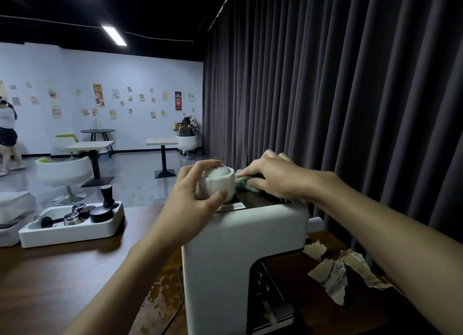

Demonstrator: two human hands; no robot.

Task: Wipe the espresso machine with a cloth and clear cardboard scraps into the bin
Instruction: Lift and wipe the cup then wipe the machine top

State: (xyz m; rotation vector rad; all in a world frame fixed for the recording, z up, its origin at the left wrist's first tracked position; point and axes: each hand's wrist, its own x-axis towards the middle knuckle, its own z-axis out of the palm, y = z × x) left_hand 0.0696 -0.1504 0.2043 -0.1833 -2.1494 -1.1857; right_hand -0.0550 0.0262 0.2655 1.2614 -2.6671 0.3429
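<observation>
A white espresso machine (225,254) stands on the wooden table in front of me. On its dark top sits a small white cup (217,184), gripped around its side by my left hand (190,197). Just right of the cup, my right hand (273,176) presses a green cloth (244,184) flat onto the machine's top. Torn cardboard scraps (335,272) lie on the table to the right of the machine. No bin is in view.
A white tray (72,227) with a tamper and metal baskets sits on the table at left. A dark curtain (338,96) hangs close behind the machine. A power cable (179,307) runs along the table. Café tables, chairs and a person are far off at left.
</observation>
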